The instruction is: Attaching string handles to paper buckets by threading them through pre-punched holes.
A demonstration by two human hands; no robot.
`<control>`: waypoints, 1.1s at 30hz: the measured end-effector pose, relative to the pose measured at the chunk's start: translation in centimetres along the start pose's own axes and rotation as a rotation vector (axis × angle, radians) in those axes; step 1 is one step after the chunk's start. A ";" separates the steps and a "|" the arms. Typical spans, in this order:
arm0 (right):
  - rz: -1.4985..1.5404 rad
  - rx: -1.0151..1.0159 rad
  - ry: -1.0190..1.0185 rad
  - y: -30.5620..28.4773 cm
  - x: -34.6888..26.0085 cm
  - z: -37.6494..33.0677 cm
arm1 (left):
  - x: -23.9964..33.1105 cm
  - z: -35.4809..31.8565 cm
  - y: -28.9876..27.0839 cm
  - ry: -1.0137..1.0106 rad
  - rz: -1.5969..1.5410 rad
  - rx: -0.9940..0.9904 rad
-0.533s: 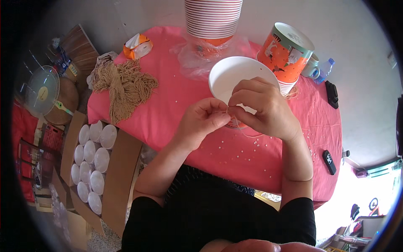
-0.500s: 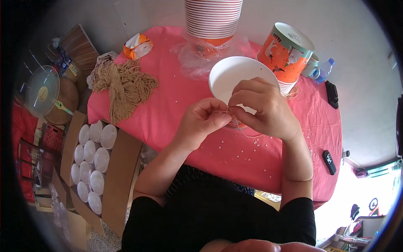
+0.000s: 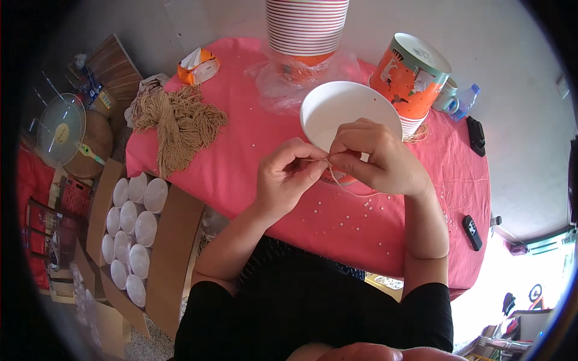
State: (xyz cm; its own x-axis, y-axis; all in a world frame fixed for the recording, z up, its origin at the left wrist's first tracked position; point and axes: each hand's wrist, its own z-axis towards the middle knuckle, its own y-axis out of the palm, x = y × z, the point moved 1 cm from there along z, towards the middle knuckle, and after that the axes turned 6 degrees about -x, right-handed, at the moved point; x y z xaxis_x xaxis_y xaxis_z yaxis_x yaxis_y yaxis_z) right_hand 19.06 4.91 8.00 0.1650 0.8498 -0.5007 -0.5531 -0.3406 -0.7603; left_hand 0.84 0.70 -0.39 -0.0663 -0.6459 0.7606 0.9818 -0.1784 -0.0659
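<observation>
A thin tan cord (image 3: 355,194) is pinched between my two hands at the near side of a white-lined paper bucket (image 3: 319,114). My left hand (image 3: 289,174) grips it with thumb and forefinger, and my right hand (image 3: 379,156) pinches it close beside, the fingertips almost touching. From there a loop of the cord hangs down and runs right, under my right hand. The bucket stands tilted toward me; its orange printed outside shows a little below my fingers. Whether the cord passes through the bucket's wall is hidden by my fingers.
Stacked buckets (image 3: 307,30) rise at the back in clear plastic; an upturned orange bucket (image 3: 409,75) tops another stack. A hank of tan cords (image 3: 180,123) lies left. Small white discs (image 3: 358,228) dot the pink cloth (image 3: 241,192). A carton (image 3: 165,259) of clear cups stands lower left.
Both hands have shifted slightly, and my left fingers have changed their pinch on the cord. The hanging loop now shows more plainly below my fingertips.
</observation>
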 end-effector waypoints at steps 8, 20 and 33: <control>0.049 0.032 0.113 0.1 0.1 0.0 | 0.0 0.2 0.2 -0.132 -0.228 0.057; -0.051 0.190 -0.054 1.4 0.0 0.5 | 0.3 0.8 -0.8 -0.532 -0.967 -0.042; -0.056 0.196 -0.049 1.3 0.2 0.3 | -0.2 0.1 -0.6 -0.446 -0.750 0.044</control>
State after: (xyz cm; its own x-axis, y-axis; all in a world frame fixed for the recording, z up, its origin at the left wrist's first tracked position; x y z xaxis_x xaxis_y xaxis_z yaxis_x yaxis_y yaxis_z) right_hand 18.12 4.80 7.07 0.1629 0.8852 -0.4359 -0.6935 -0.2115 -0.6887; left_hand 0.27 1.04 -0.42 -0.6307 -0.0176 0.7758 0.7138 -0.4055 0.5711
